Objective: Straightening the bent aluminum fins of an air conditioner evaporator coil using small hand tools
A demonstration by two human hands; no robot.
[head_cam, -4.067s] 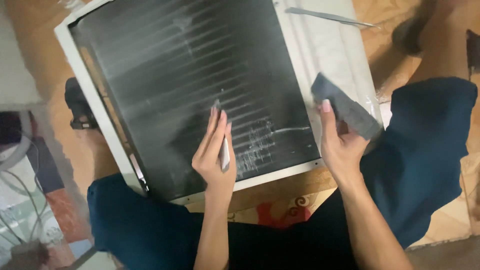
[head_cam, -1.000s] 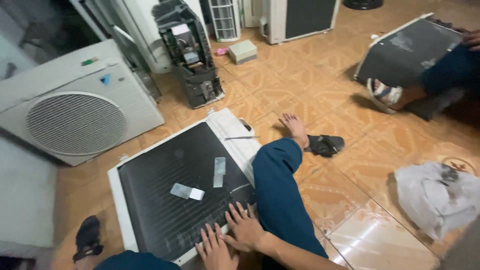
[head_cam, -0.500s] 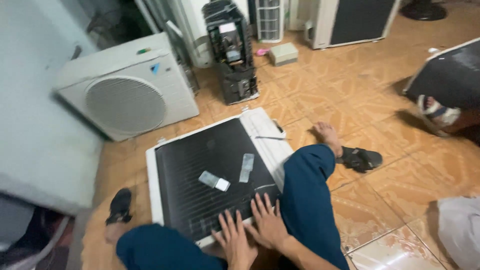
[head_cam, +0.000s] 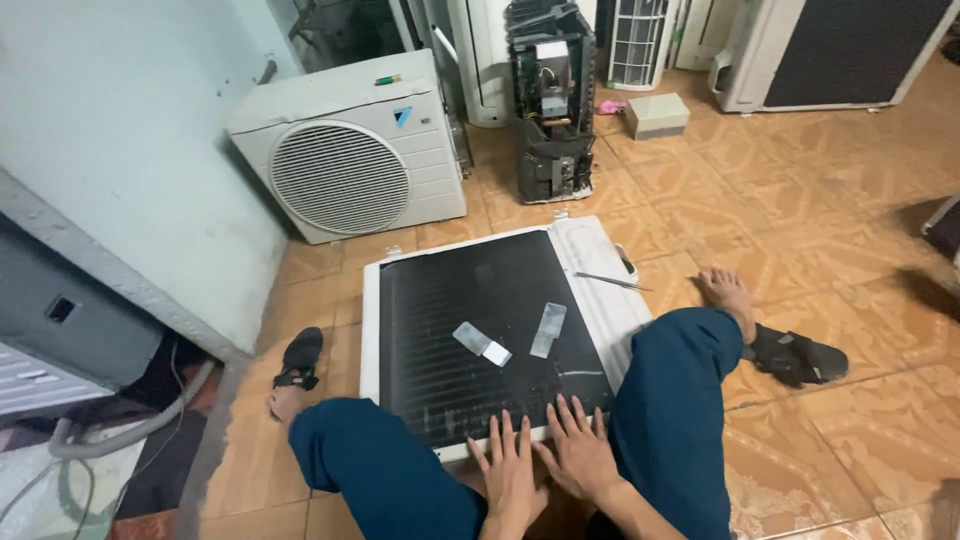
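On the far left stands a pale wall [head_cam: 130, 120], with one grey hose [head_cam: 120, 430] curling on the floor below it. Right of it sits one white outdoor unit [head_cam: 350, 150] with a round fan grille. One black sandal [head_cam: 298, 357] is on the left foot, beside the left leg [head_cam: 380, 470] in blue trousers.

Flat on the tiled floor [head_cam: 830, 200], between the two legs, lies one finned panel [head_cam: 480, 330], dark with a white frame. Two small grey pieces [head_cam: 481, 343] rest on its fins, just beside each other, and one thin metal rod [head_cam: 608, 281] lies on its right white edge.

At the panel's near edge, the left hand [head_cam: 508, 470] and the right hand [head_cam: 580, 455] press down flat, fingers spread, grasping nothing; the two hands lie side by side, touching.

Behind the panel stands one stripped unit [head_cam: 548, 100] with bare wiring, then one small grey box [head_cam: 656, 114] on the floor. Right leg [head_cam: 670, 420] bends outward, its bare foot [head_cam: 728, 295] next to a second black sandal [head_cam: 795, 357]. Far right, one more white casing [head_cam: 830, 50] with a dark face leans at the back.
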